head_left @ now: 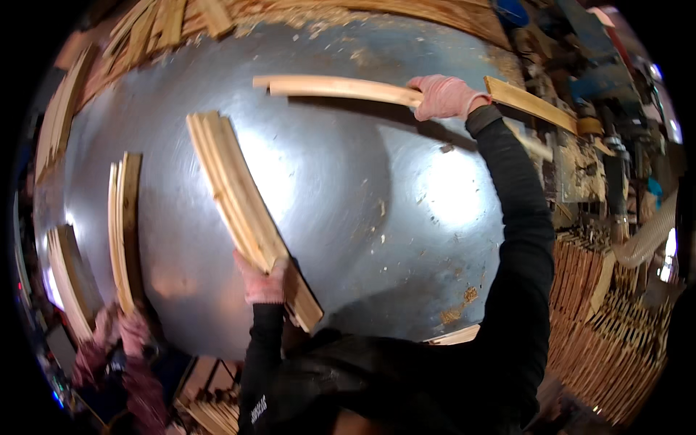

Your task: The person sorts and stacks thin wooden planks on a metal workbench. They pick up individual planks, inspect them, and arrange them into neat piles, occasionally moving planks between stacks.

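In a pink glove, my left hand (pixel 262 281) grips a bundle of several pale wooden strips (pixel 228 177) near its lower end. The bundle slants up and to the left over a shiny metal tabletop (pixel 333 181). My right hand (pixel 446 96), gloved too, reaches far out to the right and closes on the right end of a wooden strip (pixel 341 88). That strip points left, with a dark shadow below it; whether it is one piece or two together I cannot tell. Just right of this hand lies another wooden board (pixel 533 104).
At the lower left a co-worker's gloved hands (pixel 123 330) are at wooden strips (pixel 125 225); more strips (pixel 69 279) lie beside them. Scrap wood (pixel 156 29) and shavings line the far edge. On the right are machinery (pixel 609 138), a hose (pixel 649 232) and large stacks of strips (pixel 605 341).
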`<state>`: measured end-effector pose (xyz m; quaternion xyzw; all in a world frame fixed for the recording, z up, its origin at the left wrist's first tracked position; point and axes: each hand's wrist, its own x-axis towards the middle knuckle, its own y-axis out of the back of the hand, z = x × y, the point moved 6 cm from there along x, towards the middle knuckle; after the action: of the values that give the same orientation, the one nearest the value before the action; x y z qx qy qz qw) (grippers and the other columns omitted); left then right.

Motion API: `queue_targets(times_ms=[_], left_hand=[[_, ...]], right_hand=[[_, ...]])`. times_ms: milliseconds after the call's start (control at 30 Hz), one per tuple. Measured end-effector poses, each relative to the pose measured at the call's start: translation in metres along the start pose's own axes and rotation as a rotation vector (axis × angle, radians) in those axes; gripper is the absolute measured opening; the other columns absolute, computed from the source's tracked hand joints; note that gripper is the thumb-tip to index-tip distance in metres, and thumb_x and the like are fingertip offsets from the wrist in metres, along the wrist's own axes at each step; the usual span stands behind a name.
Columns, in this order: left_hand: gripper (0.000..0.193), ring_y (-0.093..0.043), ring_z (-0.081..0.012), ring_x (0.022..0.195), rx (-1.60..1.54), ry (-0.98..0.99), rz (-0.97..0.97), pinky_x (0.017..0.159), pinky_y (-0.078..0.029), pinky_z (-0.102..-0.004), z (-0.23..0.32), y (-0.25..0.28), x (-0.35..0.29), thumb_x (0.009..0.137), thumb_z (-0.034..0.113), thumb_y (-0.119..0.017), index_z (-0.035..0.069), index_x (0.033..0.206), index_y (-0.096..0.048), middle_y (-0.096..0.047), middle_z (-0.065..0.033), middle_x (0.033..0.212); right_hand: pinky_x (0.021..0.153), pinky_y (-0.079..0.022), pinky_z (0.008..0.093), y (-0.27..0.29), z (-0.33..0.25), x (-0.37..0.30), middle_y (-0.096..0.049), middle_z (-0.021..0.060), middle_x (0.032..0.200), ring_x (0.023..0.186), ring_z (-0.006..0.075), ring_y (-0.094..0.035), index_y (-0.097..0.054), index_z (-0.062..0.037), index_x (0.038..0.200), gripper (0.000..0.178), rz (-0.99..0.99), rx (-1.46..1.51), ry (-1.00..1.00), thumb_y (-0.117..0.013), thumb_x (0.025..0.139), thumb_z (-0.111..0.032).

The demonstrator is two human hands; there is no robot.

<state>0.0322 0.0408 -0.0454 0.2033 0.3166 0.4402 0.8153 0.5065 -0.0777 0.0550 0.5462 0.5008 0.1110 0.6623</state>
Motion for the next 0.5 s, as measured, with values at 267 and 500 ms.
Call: queue_targets(times_ms=[267, 500], left_hand=[[0.107, -0.058, -0.0380, 0.115, 0.364, -0.059, 0.109, 0.094, -0.049, -0.0374, -0.002, 0.009, 0.002, 0.075, 0.026, -0.079, -0.003, 0.152, -0.011, -0.049, -0.0298, 0.135], [0.108, -0.051, -0.0429, 0.121, 0.169, -0.119, -0.104, 0.099, -0.046, -0.0442, -0.019, 0.037, 0.002, 0.084, 0.055, -0.067, 0.001, 0.154, -0.006, -0.043, -0.0315, 0.137]], right_hand=[[0.091, -0.048, 0.0287, -0.121, -0.075, 0.040, -0.068, 0.0060, 0.109, 0.098, 0.0129, -0.061, -0.067, -0.0010, 0.116, 0.047, -0.331, 1.392, 0.125, -0.070, 0.088, -0.038], [0.102, -0.043, 0.0327, -0.182, -0.251, 0.042, -0.065, 0.0222, 0.118, 0.118, 0.0278, -0.058, -0.051, 0.0057, 0.134, 0.073, 0.054, 0.818, 0.189, -0.045, 0.097, -0.057]])
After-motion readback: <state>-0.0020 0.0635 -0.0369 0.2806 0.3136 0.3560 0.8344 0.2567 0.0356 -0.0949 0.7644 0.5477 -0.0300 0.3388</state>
